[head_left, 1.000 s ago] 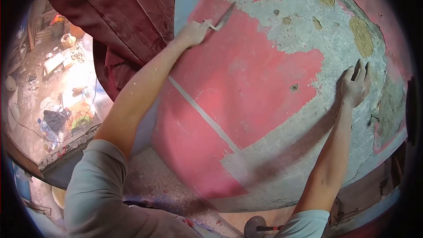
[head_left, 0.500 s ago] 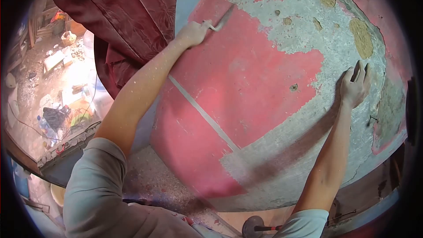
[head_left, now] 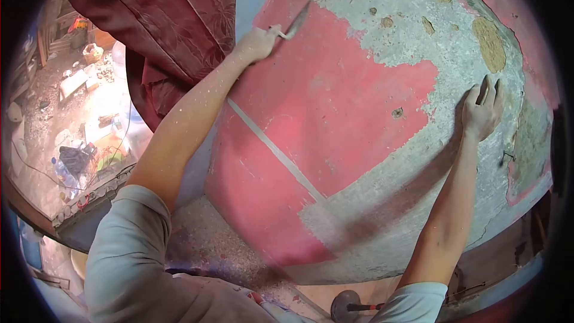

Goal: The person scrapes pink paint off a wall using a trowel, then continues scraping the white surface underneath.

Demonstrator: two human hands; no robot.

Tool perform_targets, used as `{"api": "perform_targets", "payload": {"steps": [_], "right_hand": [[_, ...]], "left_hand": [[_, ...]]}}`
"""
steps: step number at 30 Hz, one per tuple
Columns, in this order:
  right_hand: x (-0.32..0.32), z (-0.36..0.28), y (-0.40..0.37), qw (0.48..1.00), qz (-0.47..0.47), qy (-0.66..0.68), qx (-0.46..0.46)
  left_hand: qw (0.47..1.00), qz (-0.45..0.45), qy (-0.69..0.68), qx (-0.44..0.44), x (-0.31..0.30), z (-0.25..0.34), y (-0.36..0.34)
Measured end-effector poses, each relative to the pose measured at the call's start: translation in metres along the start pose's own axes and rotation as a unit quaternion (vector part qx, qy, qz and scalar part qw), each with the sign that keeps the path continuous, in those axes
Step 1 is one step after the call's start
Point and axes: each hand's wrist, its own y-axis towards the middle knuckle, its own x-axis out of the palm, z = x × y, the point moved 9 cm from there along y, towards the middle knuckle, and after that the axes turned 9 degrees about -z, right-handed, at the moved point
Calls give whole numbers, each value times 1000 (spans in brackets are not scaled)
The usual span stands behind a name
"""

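Note:
A trowel [head_left: 297,19] with a bent neck is gripped in my left hand [head_left: 258,43], its handle hidden inside the closed fingers. Its narrow-looking blade points up and right, the tip near the left end of a bare grey patch [head_left: 406,30] on the wall. Pink paint [head_left: 341,107] covers the surface around and below the blade. My right hand [head_left: 481,113] rests on bare grey wall at the right, fingers extended and somewhat apart, holding nothing. Just above those fingertips is a large tan-coloured hollow [head_left: 489,45] in the plaster.
A dark red curtain [head_left: 179,18] hangs left of the wall, beside my left forearm. Through an opening at far left lie rubble, a plastic bottle [head_left: 63,170] and a basket [head_left: 92,52]. A nail-like metal piece [head_left: 507,157] sticks out below my right hand. A dark round-headed tool [head_left: 345,306] is near my body.
The view has shifted slightly, so the wall appears a little higher and farther left. My left hand keeps its hold on the trowel, and my right hand stays against the wall.

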Motion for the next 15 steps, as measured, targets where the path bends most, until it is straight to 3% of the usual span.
{"api": "perform_targets", "payload": {"steps": [1, 6, 9, 11, 13, 14, 15], "right_hand": [[-1, -1, 2, 1000, 3, 1, 5], [-1, 0, -2, 1000, -3, 7, 14], [-2, -1, 0, 1000, -2, 8, 22], [-3, -4, -1, 1000, -5, 8, 28], [-4, -3, -1, 1000, -6, 5, 30], [-2, -1, -1, 1000, -3, 14, 17], [-2, -1, -1, 1000, -5, 12, 17]], "left_hand": [[998, 21, 33, 48, -4, 9, -3], [997, -28, -31, -72, -6, -16, 7], [992, 20, 93, 85, -1, 5, 8], [995, 29, 82, 56, 7, -16, 21], [998, 27, 49, 13, -12, 3, -7], [998, -19, -23, -63, -12, -8, -1], [999, -5, -11, -41, -13, -4, 1]]}}
